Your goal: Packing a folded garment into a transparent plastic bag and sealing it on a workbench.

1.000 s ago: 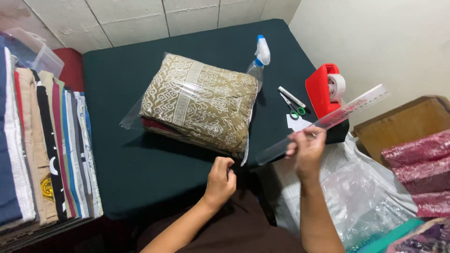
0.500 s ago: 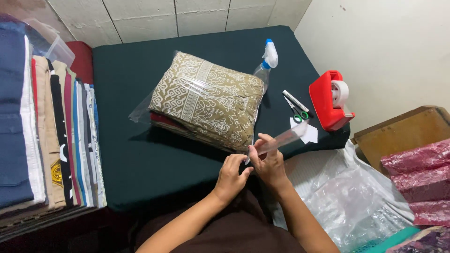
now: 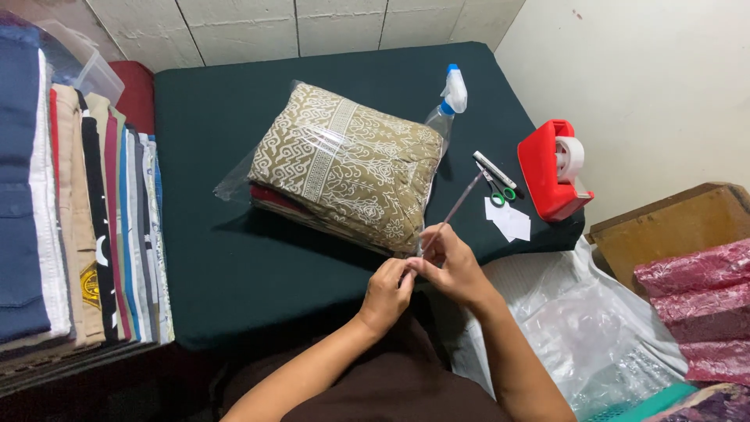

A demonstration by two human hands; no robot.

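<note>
Clear plastic wraps the folded beige patterned cloth bundle (image 3: 348, 168), which lies on the dark green table (image 3: 226, 258) with its near corner just beyond the hands. Both hands meet at the table's front edge: the left hand (image 3: 388, 291) pinches its fingertips shut on the lower end of a thin strip of clear tape (image 3: 451, 211), and the right hand (image 3: 451, 266) is closed around the same strip just above, which runs up and right from them at a slant. Beyond it lie green-handled scissors (image 3: 500, 190), a white marker (image 3: 494, 169), white paper slips (image 3: 509, 222) and a red tape dispenser (image 3: 553, 168). A spray bottle (image 3: 447, 105) stands behind the bundle. Folded garments (image 3: 70, 203) are stacked at the left
</note>
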